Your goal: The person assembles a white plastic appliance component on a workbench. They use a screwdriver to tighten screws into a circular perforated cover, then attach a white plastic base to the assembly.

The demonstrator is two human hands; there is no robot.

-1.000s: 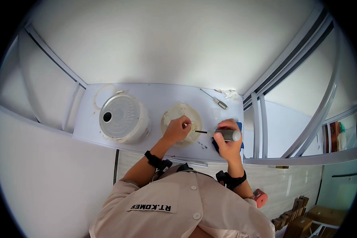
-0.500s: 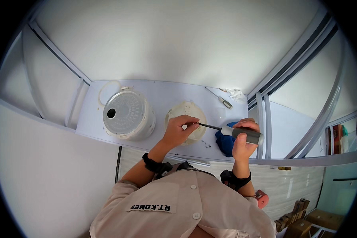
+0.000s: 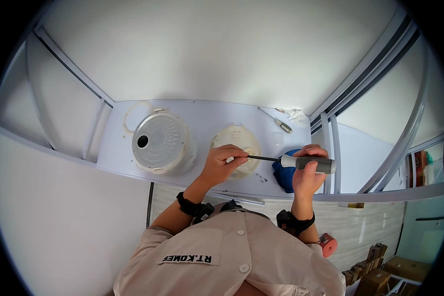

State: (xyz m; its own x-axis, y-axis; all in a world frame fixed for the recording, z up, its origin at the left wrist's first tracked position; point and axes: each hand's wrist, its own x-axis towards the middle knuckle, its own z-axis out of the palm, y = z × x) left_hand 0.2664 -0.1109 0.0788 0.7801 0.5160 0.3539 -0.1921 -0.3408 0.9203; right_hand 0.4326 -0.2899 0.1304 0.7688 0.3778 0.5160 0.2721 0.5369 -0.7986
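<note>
My right hand grips a screwdriver by its grey and white handle, its dark shaft pointing left and almost level. At the tip, the thumb and fingers of my left hand are pinched together; any small piece between them is hidden. Beneath the hands lies a round cream plastic part, partly covered by my left hand. Just behind the screwdriver, a blue cloth-like bundle lies close to my right hand. Several small dark bits, perhaps screws, are scattered near the cream part.
On the left of the white table stands a large round appliance body with a dark hole in its grey top. A pale ring lies behind it. Another screwdriver and crumpled white tissue lie at the back right, near the frame rail.
The screwdriver's handle has moved right and slightly up, leaving its shaft more level. My left hand stays pinched at the tip. The whole view has shifted slightly.
</note>
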